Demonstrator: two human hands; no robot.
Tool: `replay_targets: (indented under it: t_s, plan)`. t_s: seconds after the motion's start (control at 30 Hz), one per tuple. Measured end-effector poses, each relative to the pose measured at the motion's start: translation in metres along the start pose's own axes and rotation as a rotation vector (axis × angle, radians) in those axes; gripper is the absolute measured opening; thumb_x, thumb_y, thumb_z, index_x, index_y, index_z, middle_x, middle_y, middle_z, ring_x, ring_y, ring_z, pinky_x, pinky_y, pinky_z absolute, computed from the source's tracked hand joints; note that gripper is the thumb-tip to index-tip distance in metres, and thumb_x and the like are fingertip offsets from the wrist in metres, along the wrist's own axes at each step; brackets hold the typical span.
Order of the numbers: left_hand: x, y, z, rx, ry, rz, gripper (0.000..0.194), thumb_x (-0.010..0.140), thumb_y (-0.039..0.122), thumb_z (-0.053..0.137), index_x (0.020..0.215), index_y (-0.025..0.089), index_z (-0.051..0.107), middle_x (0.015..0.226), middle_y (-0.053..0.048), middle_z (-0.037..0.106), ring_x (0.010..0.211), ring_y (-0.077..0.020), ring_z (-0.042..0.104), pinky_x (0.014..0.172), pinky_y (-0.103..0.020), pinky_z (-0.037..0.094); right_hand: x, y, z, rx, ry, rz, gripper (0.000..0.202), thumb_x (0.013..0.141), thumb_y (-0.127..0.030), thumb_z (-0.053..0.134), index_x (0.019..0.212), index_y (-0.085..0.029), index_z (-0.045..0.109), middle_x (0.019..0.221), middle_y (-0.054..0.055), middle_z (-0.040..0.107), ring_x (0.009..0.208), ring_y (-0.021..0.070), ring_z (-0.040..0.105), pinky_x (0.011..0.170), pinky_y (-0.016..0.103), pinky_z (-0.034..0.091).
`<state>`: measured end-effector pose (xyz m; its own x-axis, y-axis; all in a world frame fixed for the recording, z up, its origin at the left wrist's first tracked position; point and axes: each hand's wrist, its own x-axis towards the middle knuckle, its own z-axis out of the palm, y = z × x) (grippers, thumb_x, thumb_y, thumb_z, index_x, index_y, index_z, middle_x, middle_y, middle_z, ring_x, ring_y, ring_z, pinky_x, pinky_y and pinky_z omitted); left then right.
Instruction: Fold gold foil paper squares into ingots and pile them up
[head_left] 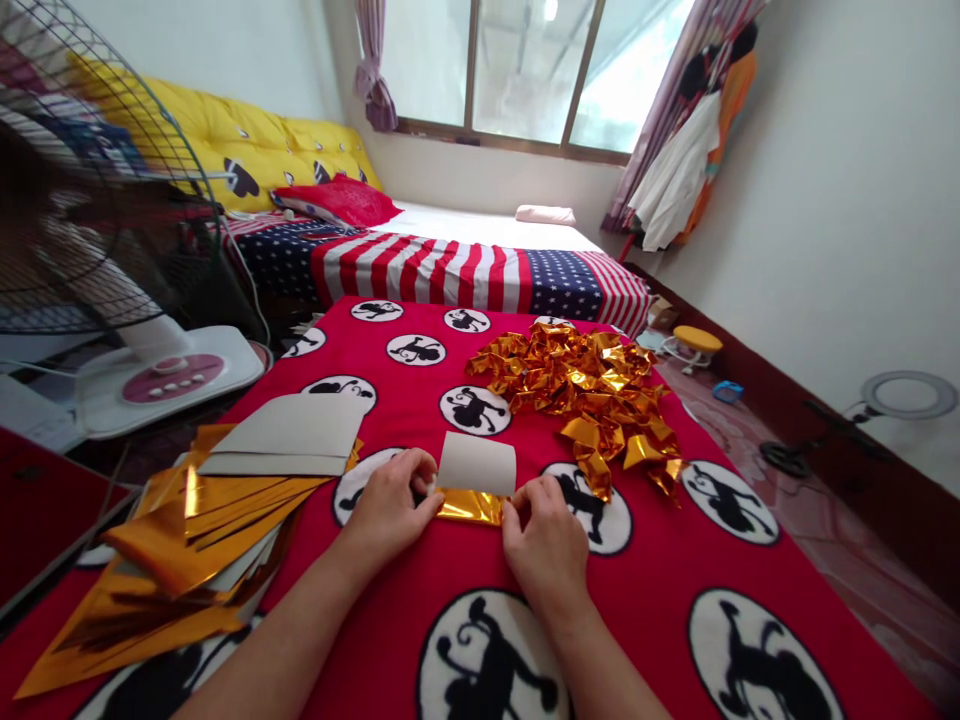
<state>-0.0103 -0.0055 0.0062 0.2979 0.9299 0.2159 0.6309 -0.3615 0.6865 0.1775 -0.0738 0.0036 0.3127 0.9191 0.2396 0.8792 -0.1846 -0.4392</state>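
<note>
left hand [394, 505]: fingers pinched on half-folded gold-foil sheet [477, 466], left end | right hand [549, 548]: fingers pinched, right end | foil-paper stack [247, 497]: left of sheet | crumpled foil pile [576, 372]: beyond sheet, right

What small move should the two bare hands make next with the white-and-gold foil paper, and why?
Perhaps fold the narrow, shiny gold foil strip over the white rectangular paper side: the left hand and right hand are at the strip's opposite ends, and that white side lies uncovered.
</note>
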Motion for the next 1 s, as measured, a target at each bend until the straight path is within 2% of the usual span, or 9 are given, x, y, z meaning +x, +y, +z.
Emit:
replay_targets:
  t_s: [0.13,0.23,0.33,0.47,0.7,0.8,1.0]
  plan:
    - [-0.002,-0.002,0.002,-0.050,-0.011,-0.016,0.026,0.070,0.018,0.063,0.095,0.020,0.056,0.081,0.000,0.061,0.067,-0.0142,0.057,0.065,-0.027,0.046,-0.001,-0.001,-0.001,0.002,0.012,0.021,0.009,0.082,-0.022,0.059,0.075,-0.020,0.055,0.086,-0.001,0.053,0.065,0.0116,0.051,0.056,0.026,0.027]
    - [-0.002,-0.003,0.002,-0.049,-0.023,-0.005,0.031,0.070,0.018,0.062,0.101,0.019,0.057,0.082,-0.001,0.061,0.069,-0.0152,0.058,0.065,-0.027,0.046,-0.001,-0.004,-0.003,0.015,0.018,0.034,0.004,0.082,-0.022,0.059,0.086,-0.020,0.059,0.092,0.001,0.055,0.070,0.0131,0.054,0.058,0.026,0.029]
    - [0.000,-0.003,0.001,-0.011,-0.040,0.005,0.029,0.070,0.018,0.062,0.099,0.018,0.061,0.081,-0.002,0.061,0.069,-0.0160,0.057,0.066,-0.028,0.046,0.002,-0.005,-0.006,0.052,0.006,0.042,0.012,0.082,-0.021,0.059,0.093,-0.022,0.062,0.099,0.002,0.057,0.074,0.0140,0.057,0.060,0.026,0.032]
    - [0.004,-0.003,-0.001,0.004,-0.081,-0.001,0.024,0.070,0.018,0.063,0.094,0.018,0.065,0.080,-0.002,0.060,0.068,-0.0155,0.056,0.066,-0.028,0.044,0.009,0.000,-0.009,0.114,-0.045,0.074,0.012,0.076,-0.024,0.065,0.088,-0.023,0.066,0.092,0.001,0.060,0.077,0.0156,0.059,0.061,0.025,0.034]
    - [0.007,-0.005,-0.002,-0.039,-0.093,-0.052,0.038,0.067,0.021,0.066,0.105,0.017,0.062,0.085,-0.002,0.061,0.067,-0.0146,0.055,0.064,-0.027,0.044,0.022,0.003,-0.013,0.145,-0.112,0.127,0.028,0.069,-0.025,0.070,0.096,-0.020,0.065,0.092,0.003,0.064,0.082,0.0181,0.061,0.065,0.026,0.037]
    - [0.009,-0.004,-0.003,0.012,-0.107,-0.080,0.034,0.065,0.021,0.068,0.099,0.015,0.065,0.078,-0.001,0.060,0.063,-0.0144,0.054,0.060,-0.026,0.041,0.024,0.005,-0.015,0.159,-0.145,0.130,0.027,0.067,-0.026,0.071,0.093,-0.022,0.067,0.089,0.001,0.064,0.080,0.0176,0.061,0.064,0.025,0.036]
    - [0.011,-0.004,-0.007,0.057,-0.119,-0.052,0.014,0.065,0.023,0.068,0.078,0.017,0.067,0.072,0.001,0.057,0.059,-0.0120,0.052,0.056,-0.024,0.036,0.021,0.011,-0.012,0.189,-0.113,0.077,0.010,0.066,-0.029,0.067,0.073,-0.022,0.068,0.082,-0.001,0.063,0.071,0.0153,0.058,0.060,0.024,0.034]
